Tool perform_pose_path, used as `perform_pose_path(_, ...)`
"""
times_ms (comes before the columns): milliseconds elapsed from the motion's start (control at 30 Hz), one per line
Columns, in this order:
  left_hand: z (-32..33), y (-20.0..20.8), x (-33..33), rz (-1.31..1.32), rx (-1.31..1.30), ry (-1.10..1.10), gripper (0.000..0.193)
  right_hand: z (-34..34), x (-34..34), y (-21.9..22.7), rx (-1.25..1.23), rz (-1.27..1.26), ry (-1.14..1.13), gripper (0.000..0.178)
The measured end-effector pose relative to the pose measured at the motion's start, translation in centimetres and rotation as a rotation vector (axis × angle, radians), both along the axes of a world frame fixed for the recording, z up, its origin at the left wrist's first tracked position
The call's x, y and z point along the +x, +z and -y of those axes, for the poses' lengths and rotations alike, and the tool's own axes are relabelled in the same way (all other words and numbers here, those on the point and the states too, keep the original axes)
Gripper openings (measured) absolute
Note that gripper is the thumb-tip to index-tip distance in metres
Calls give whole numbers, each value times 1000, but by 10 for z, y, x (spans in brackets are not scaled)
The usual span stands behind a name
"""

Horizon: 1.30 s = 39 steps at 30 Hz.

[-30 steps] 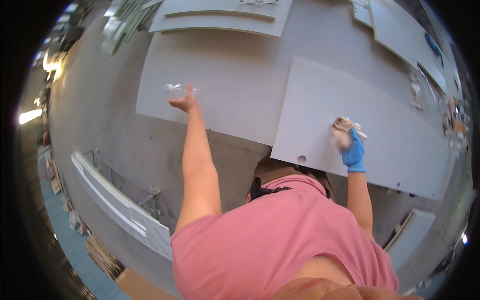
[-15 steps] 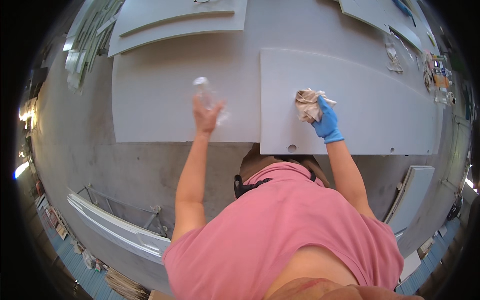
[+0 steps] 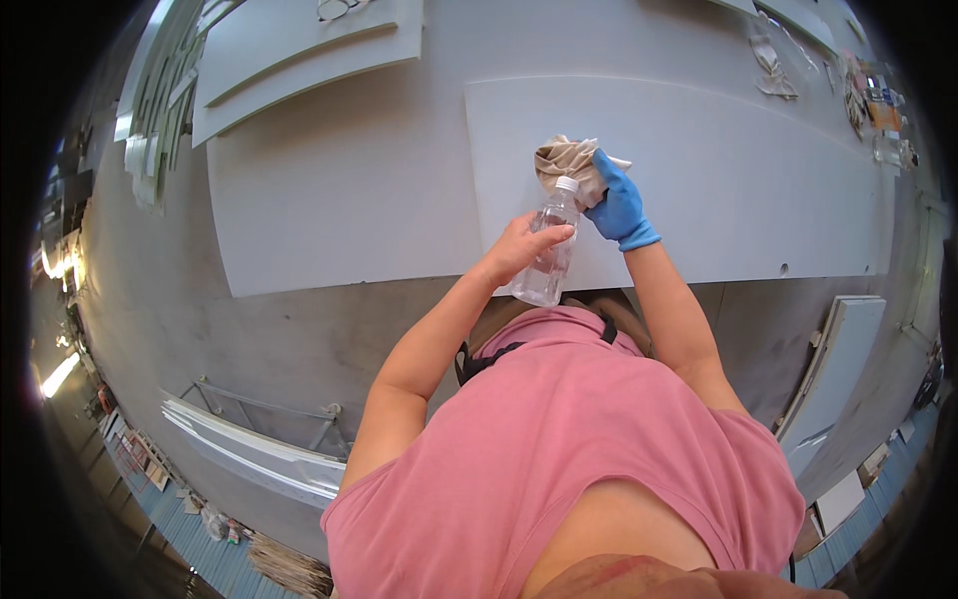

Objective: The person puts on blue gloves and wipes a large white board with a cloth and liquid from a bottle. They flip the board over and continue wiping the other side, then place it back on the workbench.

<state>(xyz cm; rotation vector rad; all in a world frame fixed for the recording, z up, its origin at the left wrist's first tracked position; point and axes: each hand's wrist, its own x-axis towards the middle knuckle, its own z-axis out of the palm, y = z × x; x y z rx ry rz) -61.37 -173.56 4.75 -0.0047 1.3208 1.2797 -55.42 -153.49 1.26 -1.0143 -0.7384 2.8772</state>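
My bare left hand [image 3: 527, 246] is wrapped round a clear plastic bottle [image 3: 545, 275] with a white cap. The bottle tilts, its capped end toward the cloth and its base toward my body. In a blue glove, my right hand [image 3: 621, 208] grips a crumpled beige cloth [image 3: 567, 160]. The cap sits at the cloth's near edge; whether the two touch I cannot tell. Both hands are over the near left part of a flat white panel [image 3: 718, 150], which lies on top of another pale panel [image 3: 339, 190].
More white boards [image 3: 309, 60] are stacked at the far left, beside a pile of narrow strips [image 3: 150, 110]. Bottles [image 3: 883, 110] and a crumpled plastic bag [image 3: 770, 70] lie at the far right. Panels lean low at the left [image 3: 249, 444] and right [image 3: 828, 379].
My left hand has brought the bottle rightward, close to the cloth. My right hand, still gripping the cloth, appears slightly farther up and left, while the whole view has shifted too.
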Motion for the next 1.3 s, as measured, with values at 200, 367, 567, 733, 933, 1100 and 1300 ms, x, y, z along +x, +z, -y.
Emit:
perform_pose_path(200,-14,-12,5,143,-20,-2,51,-29,19,-23,-31,-99,129,46)
perform_pose_path(367,-11,-22,-10,327,-41,-56,50,-33,15,-39,-91,-108,169,53)
perform_pose_path(567,-23,-26,-2,564,-39,65,51,-42,11,-24,-65,11,175,58)
perform_pose_path(733,-28,-24,4,751,70,231,53,-50,10,-31,-103,-15,235,58)
perform_pose_path(933,-28,-18,7,641,23,171,54,-54,6,-32,-120,30,317,52)
perform_pose_path(1100,-22,-19,25,-349,-137,28,70,-78,-2,-50,-33,-60,218,40)
perform_pose_path(1300,7,-10,12,-728,-117,3,81,-114,-29,-54,1138,-111,-132,36)
